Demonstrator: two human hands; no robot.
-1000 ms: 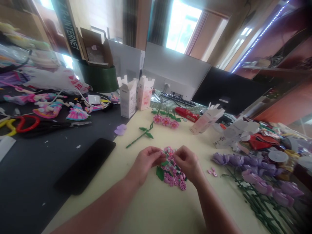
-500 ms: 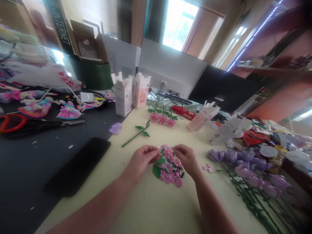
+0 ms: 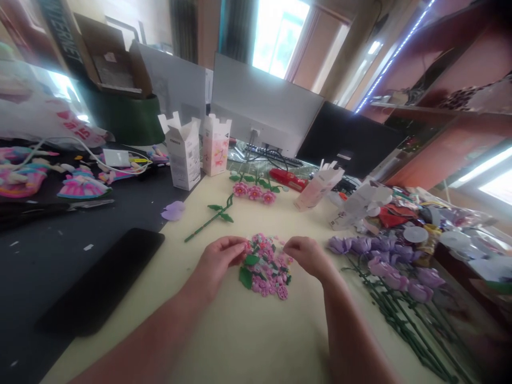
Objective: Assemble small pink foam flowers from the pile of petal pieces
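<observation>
In the head view, a loose pile of small pink and green pieces (image 3: 266,272) lies on the cream surface (image 3: 256,336) between the two hands. The left hand (image 3: 216,264) is at the pile's upper left edge, thumb and fingers drawn nearly together; whether they grip a piece cannot be told. The right hand (image 3: 310,258) is just beside the pile's upper right, fingers curled and thumb close to them, its hold likewise unclear. Beyond the pile lie a green leafy stem (image 3: 208,224) and three pink flowers (image 3: 255,193); purple roses (image 3: 384,256) lie to the right.
</observation>
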